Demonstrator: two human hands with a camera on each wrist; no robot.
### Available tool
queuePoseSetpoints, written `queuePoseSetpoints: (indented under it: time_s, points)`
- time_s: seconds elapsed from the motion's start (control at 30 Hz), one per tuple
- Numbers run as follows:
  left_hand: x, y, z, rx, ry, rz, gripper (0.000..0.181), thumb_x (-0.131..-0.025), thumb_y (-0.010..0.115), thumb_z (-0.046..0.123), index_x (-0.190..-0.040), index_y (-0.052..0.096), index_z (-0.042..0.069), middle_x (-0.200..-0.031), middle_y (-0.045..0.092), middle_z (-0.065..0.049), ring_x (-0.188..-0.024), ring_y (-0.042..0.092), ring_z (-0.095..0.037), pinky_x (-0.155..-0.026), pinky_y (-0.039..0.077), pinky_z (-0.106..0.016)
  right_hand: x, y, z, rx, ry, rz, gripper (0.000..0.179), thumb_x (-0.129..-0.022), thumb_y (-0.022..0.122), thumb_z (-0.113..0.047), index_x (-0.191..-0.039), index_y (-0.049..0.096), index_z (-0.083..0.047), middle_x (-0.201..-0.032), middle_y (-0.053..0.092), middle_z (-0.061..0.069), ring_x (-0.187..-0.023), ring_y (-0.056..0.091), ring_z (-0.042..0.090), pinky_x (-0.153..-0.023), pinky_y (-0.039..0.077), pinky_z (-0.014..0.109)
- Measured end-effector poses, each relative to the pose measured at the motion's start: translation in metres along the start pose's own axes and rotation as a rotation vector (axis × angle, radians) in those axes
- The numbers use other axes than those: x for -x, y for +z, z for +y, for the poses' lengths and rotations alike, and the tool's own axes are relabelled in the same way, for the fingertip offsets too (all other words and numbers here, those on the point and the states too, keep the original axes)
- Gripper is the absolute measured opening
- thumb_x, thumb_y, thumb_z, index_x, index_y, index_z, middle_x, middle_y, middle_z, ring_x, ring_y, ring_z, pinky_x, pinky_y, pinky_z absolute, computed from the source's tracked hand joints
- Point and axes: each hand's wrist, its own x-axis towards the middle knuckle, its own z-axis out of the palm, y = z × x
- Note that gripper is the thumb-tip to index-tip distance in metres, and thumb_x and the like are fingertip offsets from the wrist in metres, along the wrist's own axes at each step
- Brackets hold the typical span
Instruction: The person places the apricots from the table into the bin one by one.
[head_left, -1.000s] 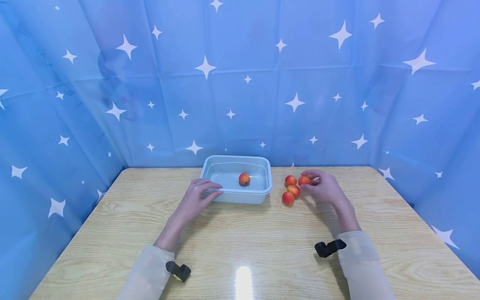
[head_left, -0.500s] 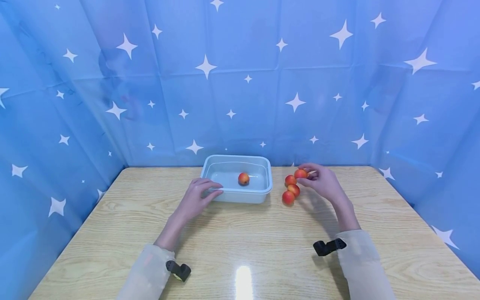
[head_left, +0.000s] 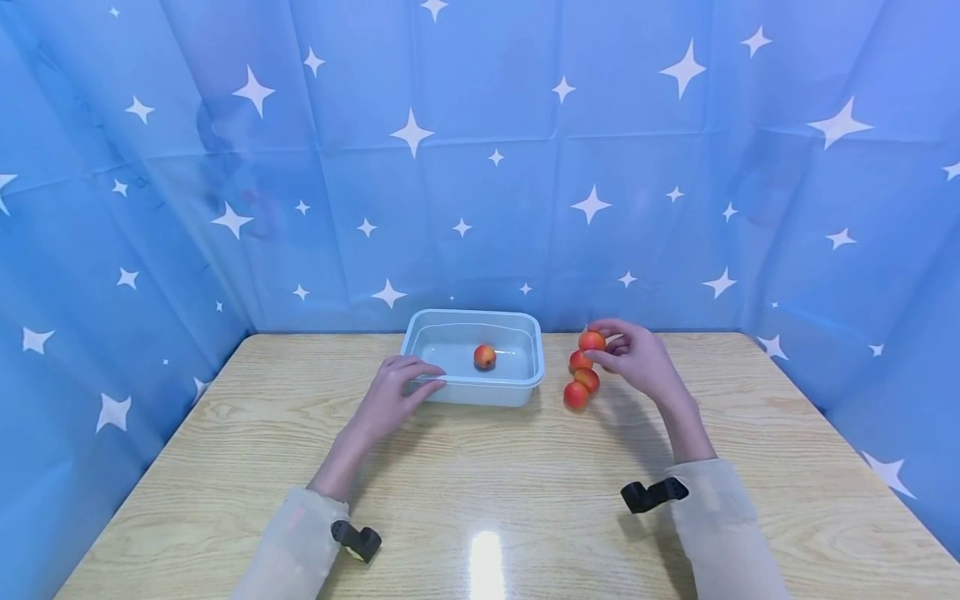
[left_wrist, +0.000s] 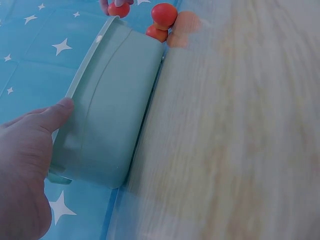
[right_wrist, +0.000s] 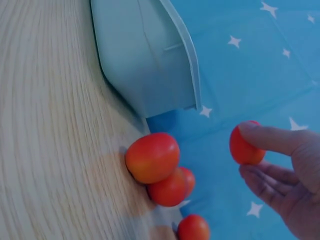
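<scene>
At the left, the left hand (head_left: 390,396) grips the near-left rim (head_left: 487,384) of the pale blue container (head_left: 480,395), its thumb on the outside of the near wall. The container stands upright on the wooden table (head_left: 480,483), with one red-yellow fruit (head_left: 484,357) inside, right of centre. Just to the right of the container, three loose fruits (head_left: 587,381) lie in a short row running near to far. Above the far end of that row, the right hand (head_left: 637,358) pinches a held fruit (head_left: 592,341) between thumb and fingers, clear of the table. The step in hand looks like the transfer of this single piece. The next move probably calls for a steady pinch, height enough to clear the container's right side, and a firm left hand.
</scene>
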Motion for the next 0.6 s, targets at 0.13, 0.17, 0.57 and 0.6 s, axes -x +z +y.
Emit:
queuePoseSetpoints:
  time_s: [0.13, 0.17, 0.57, 0.6]
  points:
    - [0.000, 0.000, 0.000, -0.006, 0.008, 0.006, 0.016, -0.091, 0.077, 0.019, -0.105, 0.078, 0.010, -0.101, 0.074, -0.002, -0.108, 0.060, -0.025, -0.101, 0.041, -0.047, 0.000, 0.003, -0.006, 0.002, -0.027, 0.009, 0.045, -0.090, 0.079, -0.017, -0.131, 0.064, -0.006, -0.118, 0.067, 0.017, -0.098, 0.066, 0.032, -0.076, 0.056, 0.028]
    - [0.000, 0.000, 0.000, -0.005, 0.010, 0.006, 0.016, -0.091, 0.077, 0.018, -0.104, 0.078, 0.010, -0.101, 0.074, -0.002, -0.108, 0.060, -0.025, -0.101, 0.041, -0.046, -0.001, 0.004, -0.007, 0.002, -0.034, 0.010, 0.044, -0.090, 0.079, -0.017, -0.130, 0.064, -0.006, -0.119, 0.067, 0.017, -0.098, 0.066, 0.031, -0.078, 0.055, 0.028]
    - [-0.001, 0.000, 0.000, -0.006, 0.009, 0.005, 0.016, -0.091, 0.077, 0.019, -0.105, 0.078, 0.011, -0.101, 0.075, -0.002, -0.108, 0.060, -0.025, -0.101, 0.040, -0.046, -0.003, 0.021, -0.027, -0.044, -0.074, 0.006, 0.040, -0.088, 0.081, -0.022, -0.125, 0.066, -0.014, -0.118, 0.066, 0.009, -0.097, 0.066, 0.026, -0.084, 0.056, 0.036]
    - [0.000, 0.000, 0.000, -0.007, 0.012, 0.006, 0.015, -0.091, 0.077, 0.019, -0.105, 0.078, 0.011, -0.101, 0.075, -0.001, -0.108, 0.060, -0.025, -0.101, 0.040, -0.046, -0.003, 0.022, -0.028, -0.045, -0.072, 0.003, 0.041, -0.089, 0.081, -0.023, -0.125, 0.066, -0.014, -0.118, 0.066, 0.008, -0.098, 0.066, 0.026, -0.085, 0.056, 0.037]
